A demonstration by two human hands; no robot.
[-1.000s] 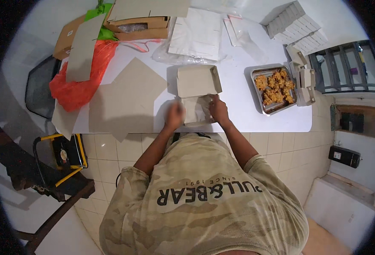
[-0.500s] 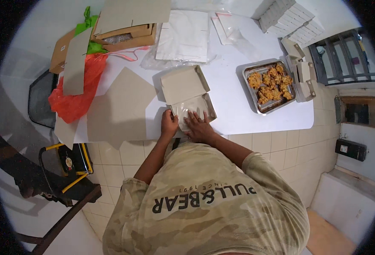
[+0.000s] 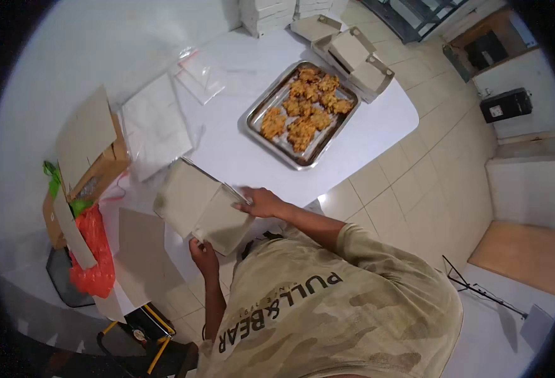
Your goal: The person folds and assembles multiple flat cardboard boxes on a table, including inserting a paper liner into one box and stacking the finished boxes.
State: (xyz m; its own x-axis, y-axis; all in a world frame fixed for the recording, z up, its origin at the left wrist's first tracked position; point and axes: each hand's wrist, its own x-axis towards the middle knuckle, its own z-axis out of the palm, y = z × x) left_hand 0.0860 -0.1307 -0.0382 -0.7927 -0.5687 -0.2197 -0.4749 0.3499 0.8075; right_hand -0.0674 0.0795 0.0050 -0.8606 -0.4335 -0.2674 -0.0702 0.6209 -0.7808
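Observation:
An open grey-beige cardboard food box (image 3: 192,195) is tilted up off the near edge of the table. My left hand (image 3: 204,253) grips its near lower corner, thumb over the rim. With its fingers closed on the box's right edge, my right hand (image 3: 261,203) holds the other side. Past the box, on the white table, a metal tray (image 3: 302,165) holds several pieces of golden fried food (image 3: 302,132).
Open cardboard boxes (image 3: 353,50) line the tray's far right side, with stacked white boxes (image 3: 268,16) behind. White sheets in plastic (image 3: 158,126), a brown carton (image 3: 110,167), a red plastic bag (image 3: 95,252) and flat cardboard (image 3: 142,246) are at the left.
The box has been raised and tilted in both hands. My right hand has moved from inside its base to its right edge. The view has turned toward the tray.

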